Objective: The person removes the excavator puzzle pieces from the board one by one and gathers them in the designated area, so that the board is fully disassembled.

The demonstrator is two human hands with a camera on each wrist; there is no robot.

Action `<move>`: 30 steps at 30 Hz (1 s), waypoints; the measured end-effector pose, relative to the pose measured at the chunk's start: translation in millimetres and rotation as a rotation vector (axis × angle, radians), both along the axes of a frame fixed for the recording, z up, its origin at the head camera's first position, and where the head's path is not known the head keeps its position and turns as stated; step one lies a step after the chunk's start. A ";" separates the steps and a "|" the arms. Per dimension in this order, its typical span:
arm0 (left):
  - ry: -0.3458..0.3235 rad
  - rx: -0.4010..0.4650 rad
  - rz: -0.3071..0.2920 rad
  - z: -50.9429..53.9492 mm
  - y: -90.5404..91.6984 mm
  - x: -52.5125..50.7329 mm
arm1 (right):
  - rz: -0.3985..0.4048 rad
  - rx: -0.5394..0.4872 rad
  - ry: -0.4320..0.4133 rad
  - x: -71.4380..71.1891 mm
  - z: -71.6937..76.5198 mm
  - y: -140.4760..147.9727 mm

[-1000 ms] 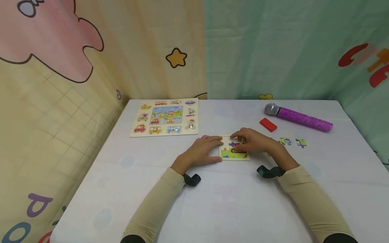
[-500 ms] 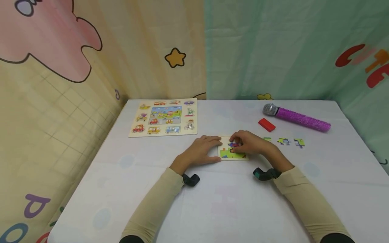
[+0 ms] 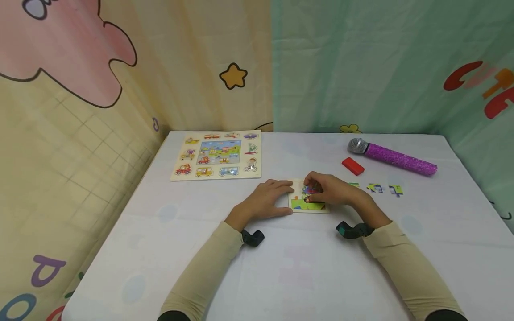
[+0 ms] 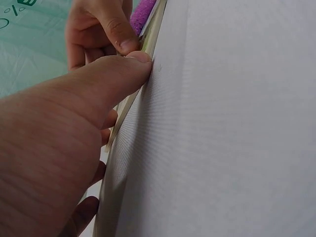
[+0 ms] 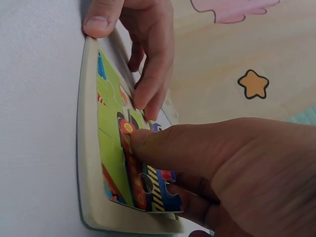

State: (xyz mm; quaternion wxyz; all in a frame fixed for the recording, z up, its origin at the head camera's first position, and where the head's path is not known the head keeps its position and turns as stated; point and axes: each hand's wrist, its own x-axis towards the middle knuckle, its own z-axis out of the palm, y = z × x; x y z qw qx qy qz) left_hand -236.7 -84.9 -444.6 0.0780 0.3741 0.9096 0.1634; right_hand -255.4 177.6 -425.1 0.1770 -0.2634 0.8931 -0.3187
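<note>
A small jigsaw board [image 3: 296,211] with a pale wooden rim lies at the middle of the table. Green picture parts fill its near side. My left hand [image 3: 262,200] rests at the board's left side, thumb on the near corner and fingers fairly straight along the edge. Over the board, my right hand [image 3: 334,189] pinches a jigsaw piece [image 5: 159,191] between thumb and fingers. In the right wrist view this piece bears yellow-black stripes and cut-out notches, close against the picture. Fingers hide part of the board. Loose jigsaw pieces [image 3: 395,190] lie right of the right hand.
A larger wooden puzzle board [image 3: 257,174] with vehicle pictures lies at the back left. At the back right are a red block [image 3: 353,166] and a purple glittery microphone [image 3: 399,159]. Printed curtains [image 3: 353,67] stand behind the white table [image 3: 281,276].
My right hand has shifted slightly over the board, and its thumb and fingers have drawn closer together at the picture. My left hand stays at the board's left side.
</note>
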 end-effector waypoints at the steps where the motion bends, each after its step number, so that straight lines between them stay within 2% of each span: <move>1: 0.001 0.000 0.000 -0.5 0.1 -0.4 | -0.001 0.002 -0.006 -0.2 0.7 1.2; 6: 0.004 -0.001 0.004 -2.5 0.1 -1.3 | 0.009 -0.006 0.000 -1.3 3.2 7.2; 15: 0.004 -0.006 0.007 -3.8 0.2 -1.5 | 0.042 -0.041 0.069 -2.1 -0.9 7.9; 21: 0.003 -0.011 0.005 -2.6 -0.2 -1.1 | 0.066 -0.029 0.116 -2.1 -1.0 6.4; 30: 0.005 -0.006 0.003 -2.6 -0.3 -0.9 | 0.082 -0.028 0.123 0.2 0.0 3.3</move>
